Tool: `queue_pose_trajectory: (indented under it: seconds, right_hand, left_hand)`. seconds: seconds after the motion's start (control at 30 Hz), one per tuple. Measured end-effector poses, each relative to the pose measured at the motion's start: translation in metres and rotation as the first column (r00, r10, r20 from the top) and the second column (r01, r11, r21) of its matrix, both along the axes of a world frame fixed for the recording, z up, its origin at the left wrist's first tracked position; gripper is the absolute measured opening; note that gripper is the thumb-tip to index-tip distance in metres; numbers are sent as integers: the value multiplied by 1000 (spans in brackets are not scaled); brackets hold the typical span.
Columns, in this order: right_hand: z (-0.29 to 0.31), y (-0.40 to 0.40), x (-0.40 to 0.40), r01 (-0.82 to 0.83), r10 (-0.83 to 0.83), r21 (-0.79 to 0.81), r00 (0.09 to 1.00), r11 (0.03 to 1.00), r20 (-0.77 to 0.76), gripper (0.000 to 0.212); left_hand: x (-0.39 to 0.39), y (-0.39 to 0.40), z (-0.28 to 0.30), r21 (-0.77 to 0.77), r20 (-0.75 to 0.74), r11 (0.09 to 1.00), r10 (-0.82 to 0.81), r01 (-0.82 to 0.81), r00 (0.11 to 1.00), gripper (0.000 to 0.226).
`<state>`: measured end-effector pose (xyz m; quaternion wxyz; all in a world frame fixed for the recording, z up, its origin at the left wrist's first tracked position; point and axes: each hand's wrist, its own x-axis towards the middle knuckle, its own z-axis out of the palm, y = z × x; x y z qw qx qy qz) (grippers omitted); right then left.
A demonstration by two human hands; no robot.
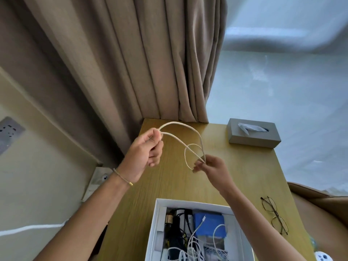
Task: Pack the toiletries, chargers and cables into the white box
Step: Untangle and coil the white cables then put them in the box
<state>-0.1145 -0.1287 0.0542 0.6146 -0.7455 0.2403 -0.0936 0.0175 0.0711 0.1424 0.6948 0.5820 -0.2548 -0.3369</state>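
Your left hand (146, 149) grip closed on white cable (180, 141) bend, held up over far part of tabletop (244, 178). Right hand (211, 166) pinches cable loops, nearer to white box (157, 219). Cable runs left-right between grips. Box lies below, toward you, at near edge, already holding cables and chargers. Tissue box (253, 136) at far right corner and glasses (275, 215) at right edge are not in way.

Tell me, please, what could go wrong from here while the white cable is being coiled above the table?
1. The white cable is held only at two points, by the left hand and the right hand; its loose loops could spring open or tangle.
2. The white box already holds several loose cables, so an untidy coil may snag among them.
3. The glasses lie near the right arm and might get knocked.
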Motion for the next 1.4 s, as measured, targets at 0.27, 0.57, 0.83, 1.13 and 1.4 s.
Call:
queue_pose_trajectory:
  seconds: [0.27,0.57,0.83,1.13,1.4]
  right_hand:
    - [26,-4,-35,13,-108,513,982,858,155,31]
    - [36,37,-54,41,-171,721,979,692,109,28]
    - [17,59,-73,248,-372,781,928,572,-22,26]
    - [-24,54,-139,205,-151,184,951,961,-270,33]
    - [-60,63,-160,52,-145,-191,848,980,-511,29]
  left_hand:
    - [-40,-5,-55,395,272,867,205,-303,940,30]
    - [-99,-17,-67,573,126,815,-197,91,972,53]
    - [-139,-8,-89,704,172,630,-598,327,783,36]
    - [-126,24,-138,894,448,438,-882,-95,149,14]
    - [-130,25,-166,844,499,475,-866,-250,37,22]
